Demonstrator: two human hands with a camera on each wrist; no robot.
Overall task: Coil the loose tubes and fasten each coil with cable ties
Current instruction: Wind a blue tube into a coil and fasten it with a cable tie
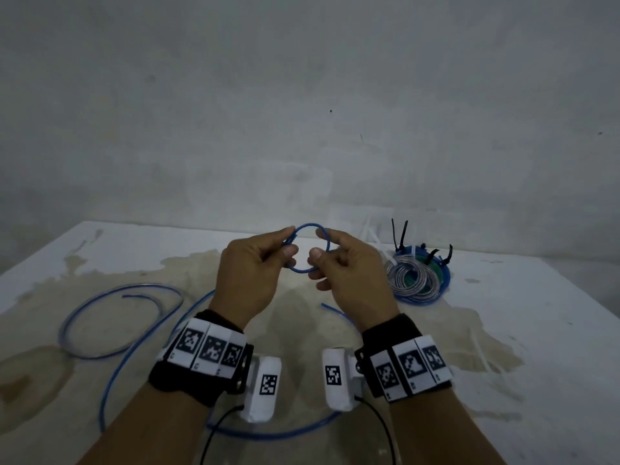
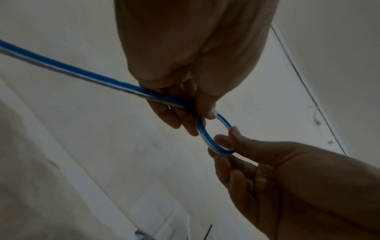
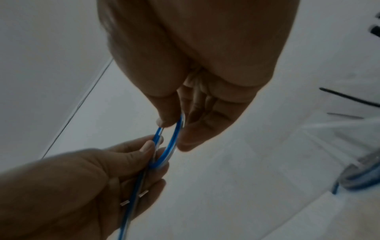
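Observation:
Both hands hold a small loop of blue tube (image 1: 308, 227) raised above the table. My left hand (image 1: 260, 263) pinches the loop's left side, where the tube crosses itself. My right hand (image 1: 339, 266) pinches its right side between thumb and fingers. In the left wrist view the blue tube (image 2: 61, 68) runs off to the left from my left hand (image 2: 185, 104), and my right hand (image 2: 236, 146) grips the loop's far end. The right wrist view shows the loop (image 3: 170, 142) between my right hand (image 3: 176, 123) and my left hand (image 3: 144, 155). The rest of the tube (image 1: 134, 344) trails over the table.
A second loose blue tube (image 1: 110, 320) curves on the stained white table (image 1: 503, 330) at the left. Finished coils (image 1: 416, 280), clear, green and blue, lie at the back right with black cable ties (image 1: 401, 234) sticking up. A grey wall stands behind the table.

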